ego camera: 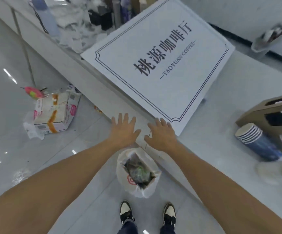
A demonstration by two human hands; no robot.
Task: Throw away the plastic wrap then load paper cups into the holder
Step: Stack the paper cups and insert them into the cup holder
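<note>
Both hands, left (123, 130) and right (162, 134), hang spread and empty above the lined bin (137, 174), whose blurred contents look like crumpled wrap. The sleeve of paper cups (258, 144) lies on the counter (221, 132) beside the holder (278, 115), which the frame edge cuts off.

Glossy tiled floor (7, 125) — matt paper cups (255, 141).

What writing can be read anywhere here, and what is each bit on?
"桃源咖啡厅": large characters on the white sign leaning on the counter.
"TAOYUAN COFFEE": smaller line under them, same sign.
Carton on the floor: pink labels and print, too blurred to read.
Bin bag: red mark, unreadable.
Cups: stripes only, no text visible.
</note>
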